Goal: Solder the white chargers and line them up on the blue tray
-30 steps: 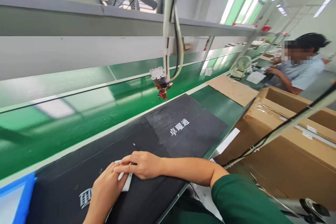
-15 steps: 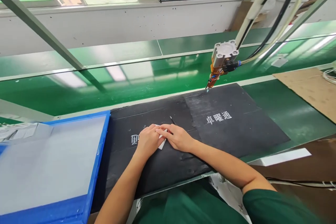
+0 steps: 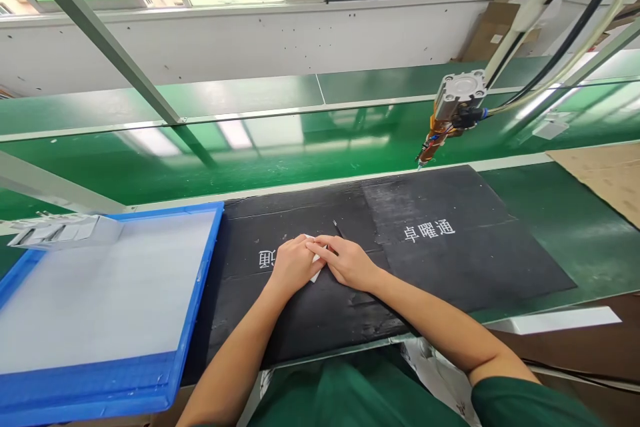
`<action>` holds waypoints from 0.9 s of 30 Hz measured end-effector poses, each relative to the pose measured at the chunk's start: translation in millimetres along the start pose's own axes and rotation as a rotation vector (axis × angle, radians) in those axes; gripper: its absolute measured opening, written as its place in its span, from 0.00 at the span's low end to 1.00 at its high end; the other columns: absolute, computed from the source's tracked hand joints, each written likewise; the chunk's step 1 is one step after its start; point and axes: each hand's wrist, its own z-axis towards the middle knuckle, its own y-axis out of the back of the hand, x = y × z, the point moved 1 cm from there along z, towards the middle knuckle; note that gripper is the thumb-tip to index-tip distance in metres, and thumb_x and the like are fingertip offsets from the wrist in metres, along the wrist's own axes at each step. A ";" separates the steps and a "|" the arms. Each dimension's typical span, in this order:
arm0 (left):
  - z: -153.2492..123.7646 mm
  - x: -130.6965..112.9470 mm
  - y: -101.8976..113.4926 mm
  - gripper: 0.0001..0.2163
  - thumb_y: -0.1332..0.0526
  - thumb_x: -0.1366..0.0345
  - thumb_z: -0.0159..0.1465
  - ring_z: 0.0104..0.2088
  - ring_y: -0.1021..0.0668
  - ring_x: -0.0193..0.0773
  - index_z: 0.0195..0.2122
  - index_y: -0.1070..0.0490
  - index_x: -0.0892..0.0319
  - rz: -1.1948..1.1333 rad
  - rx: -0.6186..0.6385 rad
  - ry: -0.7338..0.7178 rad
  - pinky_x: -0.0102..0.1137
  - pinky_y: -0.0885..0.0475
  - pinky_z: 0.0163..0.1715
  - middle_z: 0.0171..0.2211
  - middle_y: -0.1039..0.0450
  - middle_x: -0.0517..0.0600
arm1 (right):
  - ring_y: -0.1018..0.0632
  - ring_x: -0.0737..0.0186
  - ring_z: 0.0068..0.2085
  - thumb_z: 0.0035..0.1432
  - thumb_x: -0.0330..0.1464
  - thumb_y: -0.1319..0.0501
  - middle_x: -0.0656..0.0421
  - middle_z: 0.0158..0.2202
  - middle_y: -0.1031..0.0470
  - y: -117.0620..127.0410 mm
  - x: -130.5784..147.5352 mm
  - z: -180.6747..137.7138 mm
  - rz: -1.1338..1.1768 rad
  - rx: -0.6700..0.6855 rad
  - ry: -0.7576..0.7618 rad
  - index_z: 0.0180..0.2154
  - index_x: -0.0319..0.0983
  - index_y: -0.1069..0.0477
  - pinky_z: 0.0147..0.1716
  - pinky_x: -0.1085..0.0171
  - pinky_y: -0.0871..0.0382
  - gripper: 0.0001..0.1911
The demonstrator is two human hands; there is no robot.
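Both my hands rest together on a black mat [image 3: 450, 260] with white characters printed on it. My left hand [image 3: 291, 265] lies over a small white flat piece [image 3: 317, 273], fingers curled on it. My right hand [image 3: 346, 260] presses the same piece from the right, fingertips pinched at its top edge. Most of the white piece is hidden under my hands. A thin dark pointed tool [image 3: 339, 229] lies on the mat just beyond my right hand.
A blue tray [image 3: 197, 280] lined with a grey-white sheet sits to the left. A hanging pneumatic tool [image 3: 453, 113] with hoses dangles over the mat's far right edge. Beyond lies a green conveyor belt [image 3: 300, 153]. Brown cardboard [image 3: 605, 173] lies at the right.
The view has swung from the right, where a seated person and boxes showed, round to the front and left; the blue tray came into sight. My hands stay together on the white piece.
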 end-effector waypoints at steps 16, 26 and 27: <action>0.0 2.7 2.2 0.10 0.42 0.62 0.68 0.35 0.23 0.37 0.35 0.22 0.59 0.001 -0.016 0.014 0.29 0.30 0.35 0.32 0.21 0.51 | 0.21 0.66 0.43 0.64 0.24 0.50 0.52 0.54 0.26 1.9 1.5 0.2 -0.013 -0.089 -0.014 0.64 0.42 0.41 0.41 0.66 0.24 0.27; -1.1 7.7 2.3 0.11 0.45 0.64 0.68 0.37 0.22 0.36 0.38 0.23 0.59 -0.036 -0.034 0.067 0.28 0.29 0.34 0.36 0.20 0.51 | 0.23 0.63 0.50 0.63 0.22 0.50 0.50 0.55 0.28 2.1 -0.1 2.1 0.068 -0.088 -0.018 0.65 0.42 0.43 0.47 0.63 0.24 0.30; -1.1 7.9 2.5 0.11 0.45 0.65 0.68 0.37 0.22 0.36 0.38 0.23 0.59 -0.044 -0.037 0.073 0.28 0.29 0.34 0.36 0.20 0.51 | 0.23 0.64 0.48 0.63 0.21 0.50 0.50 0.56 0.29 2.5 -0.2 2.0 0.074 -0.090 -0.022 0.65 0.42 0.43 0.46 0.63 0.23 0.31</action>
